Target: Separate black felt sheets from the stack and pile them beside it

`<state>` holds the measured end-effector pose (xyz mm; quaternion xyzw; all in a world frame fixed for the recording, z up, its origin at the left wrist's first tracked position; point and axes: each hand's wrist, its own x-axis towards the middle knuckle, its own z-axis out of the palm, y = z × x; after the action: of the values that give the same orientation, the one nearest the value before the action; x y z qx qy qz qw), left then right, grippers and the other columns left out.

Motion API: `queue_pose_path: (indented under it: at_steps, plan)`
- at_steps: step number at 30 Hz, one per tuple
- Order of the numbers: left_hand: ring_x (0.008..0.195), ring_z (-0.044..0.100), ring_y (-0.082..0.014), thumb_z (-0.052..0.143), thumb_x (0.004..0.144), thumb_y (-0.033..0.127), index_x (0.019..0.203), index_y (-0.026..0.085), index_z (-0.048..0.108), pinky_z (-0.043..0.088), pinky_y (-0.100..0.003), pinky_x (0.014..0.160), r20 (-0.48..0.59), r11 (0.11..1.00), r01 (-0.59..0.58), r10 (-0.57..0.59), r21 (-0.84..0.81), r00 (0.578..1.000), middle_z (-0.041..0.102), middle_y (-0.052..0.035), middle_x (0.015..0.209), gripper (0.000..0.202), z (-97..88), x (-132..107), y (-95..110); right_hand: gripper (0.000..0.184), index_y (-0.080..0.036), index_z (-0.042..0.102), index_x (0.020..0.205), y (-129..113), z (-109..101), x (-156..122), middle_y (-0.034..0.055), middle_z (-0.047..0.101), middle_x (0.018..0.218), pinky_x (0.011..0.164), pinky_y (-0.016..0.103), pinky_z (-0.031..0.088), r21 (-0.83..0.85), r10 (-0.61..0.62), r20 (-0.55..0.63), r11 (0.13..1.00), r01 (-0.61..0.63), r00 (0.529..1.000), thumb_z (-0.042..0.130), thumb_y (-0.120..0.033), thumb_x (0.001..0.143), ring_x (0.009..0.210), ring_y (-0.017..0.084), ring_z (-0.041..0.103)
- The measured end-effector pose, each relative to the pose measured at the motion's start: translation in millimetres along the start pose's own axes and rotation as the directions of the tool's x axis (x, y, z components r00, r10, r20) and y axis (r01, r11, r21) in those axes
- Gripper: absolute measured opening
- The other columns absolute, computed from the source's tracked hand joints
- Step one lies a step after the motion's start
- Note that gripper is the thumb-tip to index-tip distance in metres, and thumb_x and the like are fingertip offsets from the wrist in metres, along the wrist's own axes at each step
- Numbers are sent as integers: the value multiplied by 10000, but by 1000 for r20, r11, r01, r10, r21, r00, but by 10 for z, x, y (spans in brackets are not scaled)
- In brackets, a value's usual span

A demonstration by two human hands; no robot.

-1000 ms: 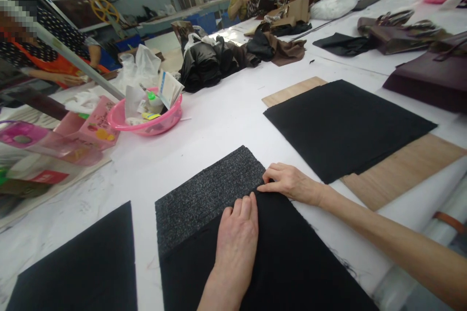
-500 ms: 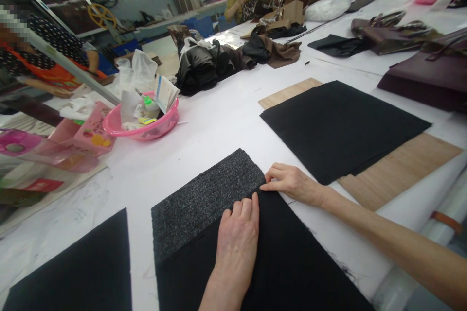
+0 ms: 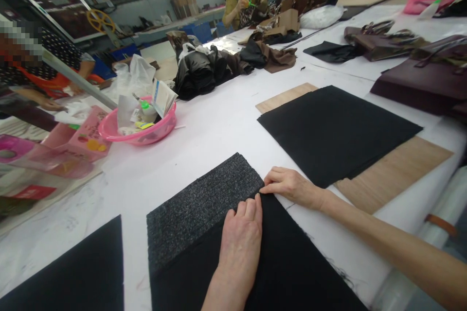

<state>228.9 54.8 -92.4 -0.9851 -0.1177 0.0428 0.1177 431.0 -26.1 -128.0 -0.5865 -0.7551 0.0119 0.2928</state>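
A sheet of black cloth (image 3: 292, 262) lies on the table before me, over a speckled dark grey panel (image 3: 200, 209) whose far strip shows beyond the cloth's edge. My left hand (image 3: 242, 233) rests on the cloth, fingers together and bent at that edge; its thumb is mostly hidden. At the right corner of the same edge, my right hand (image 3: 284, 185) pinches the black cloth between thumb and forefinger. The fingertips of both hands nearly meet.
A stack of black cloth (image 3: 335, 131) lies on a wooden board (image 3: 397, 170) to the right. Another black piece (image 3: 80, 272) is at the lower left. Beyond are a pink basin (image 3: 160, 129), dark bags (image 3: 419, 80) and two people. A pale tube (image 3: 438, 214) runs along the right.
The camera view has shifted slightly. My left hand has edged right along the cloth's edge, closer to my right hand, which keeps its pinch at the corner.
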Motion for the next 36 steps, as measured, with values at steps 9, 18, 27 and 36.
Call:
queue_pose_path:
  at_steps: [9, 18, 27, 36]
  plan:
    - [819, 582, -204, 521, 897, 83, 1362, 118, 472, 522, -346, 651, 10, 997, 58, -57, -44, 998, 595, -49, 951, 468, -43, 61, 48, 192, -174, 674, 1028, -17, -46, -3, 63, 626, 934, 769, 292, 489, -14, -3, 27, 1000, 3, 1000, 494, -133, 979, 880, 168, 550]
    - [875, 584, -217, 492, 891, 53, 1354, 83, 470, 541, -363, 706, 23, 995, 66, -65, -71, 998, 604, -73, 1020, 465, -47, 95, 80, 161, -181, 666, 1055, 7, -36, -30, 56, 643, 913, 741, 270, 505, 75, 69, -78, 995, -63, 995, 526, -221, 984, 847, 156, 587]
    - [867, 587, -217, 501, 899, 77, 1352, 95, 468, 535, -366, 690, 18, 994, 66, -64, -92, 998, 602, -67, 1005, 455, -49, 106, 85, 184, -160, 663, 993, -16, -53, -24, 64, 639, 921, 762, 289, 510, -74, -1, 5, 997, 2, 1000, 480, -138, 986, 865, 164, 571]
    - [880, 577, -210, 497, 917, 101, 1356, 132, 453, 517, -354, 687, 33, 988, 85, -82, -127, 996, 588, -61, 1017, 443, -76, 154, 71, 240, -168, 643, 1116, -27, -90, -52, 78, 637, 964, 768, 330, 522, -112, -12, 77, 994, 21, 997, 434, -138, 1003, 896, 192, 568]
